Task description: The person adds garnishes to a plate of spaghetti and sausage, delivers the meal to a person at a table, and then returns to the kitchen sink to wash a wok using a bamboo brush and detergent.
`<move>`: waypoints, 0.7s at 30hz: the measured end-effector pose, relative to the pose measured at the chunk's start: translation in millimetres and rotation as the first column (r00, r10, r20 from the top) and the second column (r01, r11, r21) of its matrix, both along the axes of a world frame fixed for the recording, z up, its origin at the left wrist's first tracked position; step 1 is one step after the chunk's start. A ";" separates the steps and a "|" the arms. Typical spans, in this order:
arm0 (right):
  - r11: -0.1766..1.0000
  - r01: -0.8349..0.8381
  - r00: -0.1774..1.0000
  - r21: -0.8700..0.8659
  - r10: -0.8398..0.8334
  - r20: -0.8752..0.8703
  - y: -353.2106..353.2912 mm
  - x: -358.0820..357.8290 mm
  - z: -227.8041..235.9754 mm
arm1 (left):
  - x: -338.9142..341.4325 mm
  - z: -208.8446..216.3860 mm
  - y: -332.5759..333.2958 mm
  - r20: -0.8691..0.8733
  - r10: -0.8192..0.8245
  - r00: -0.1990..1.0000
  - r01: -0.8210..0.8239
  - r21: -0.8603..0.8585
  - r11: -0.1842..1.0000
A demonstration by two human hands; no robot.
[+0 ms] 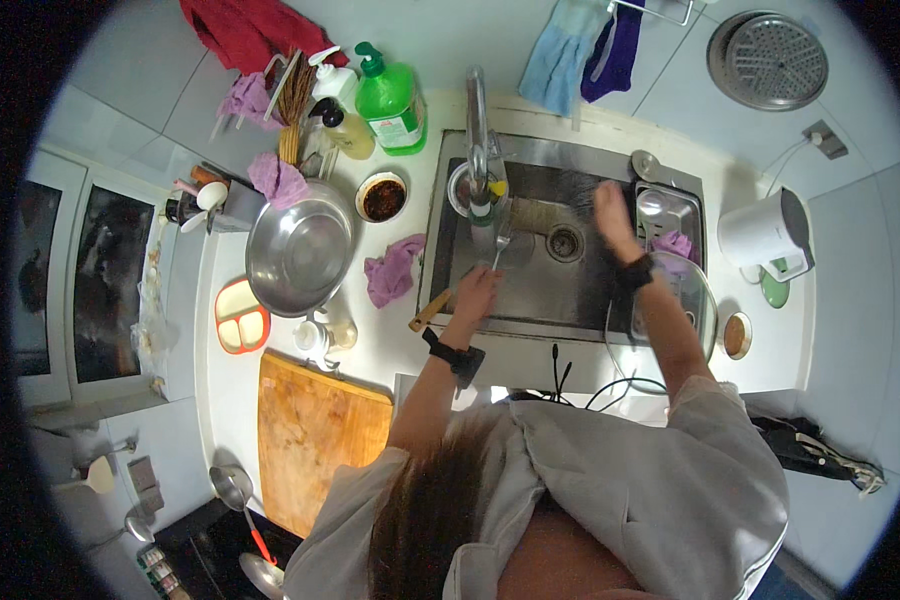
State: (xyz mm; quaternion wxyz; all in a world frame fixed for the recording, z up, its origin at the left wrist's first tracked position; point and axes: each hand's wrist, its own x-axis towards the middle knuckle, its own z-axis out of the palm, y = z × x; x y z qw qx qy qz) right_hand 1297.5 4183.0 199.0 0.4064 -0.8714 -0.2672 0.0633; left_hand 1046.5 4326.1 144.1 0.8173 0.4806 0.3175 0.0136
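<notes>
My left hand (477, 291) is closed on the handle of a metal fork (502, 246), whose tines point away from me under the faucet (478, 150). Both are over the left part of the steel sink (530, 305). Beside my left wrist, a wooden handle (430, 310) lies across the sink's near-left edge. My right hand (615, 215) hovers over the right side of the basin, to the right of the drain (564, 243). Its fingers are smeared by motion, and whatever they may hold cannot be made out.
A drain basket (695, 220) with a purple cloth and a glass lid (712, 305) stand at the right. Left of the sink are a steel basin (300, 248), a bowl of dark sauce (381, 198), a purple cloth (394, 270), soap bottles (394, 110) and a cutting board (320, 430).
</notes>
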 end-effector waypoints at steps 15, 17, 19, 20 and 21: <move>0.812 0.016 0.256 0.583 0.561 -0.787 102.2 -132.0 -88.1 | -3.1 -36.3 4.5 0.001 0.056 0.998 -0.045 0.617 0.785; 0.827 -0.117 0.370 0.551 0.551 -0.748 100.5 -128.3 -108.0 | -4.1 -29.6 5.7 0.104 0.054 0.993 -0.114 0.745 0.657; 0.833 -0.024 0.565 0.552 0.467 -0.680 92.8 -113.4 -129.1 | -1.1 33.0 9.9 -0.187 -0.138 0.973 0.196 0.346 0.917; 0.830 -0.013 0.610 0.557 0.448 -0.653 99.2 -116.5 -125.3 | -6.0 28.0 12.2 -0.191 -0.125 0.974 0.186 0.347 0.919; 0.887 0.174 0.455 0.427 0.312 -0.834 112.9 -124.1 -99.6 | -15.0 11.8 17.2 -0.176 -0.081 0.981 0.139 0.355 0.924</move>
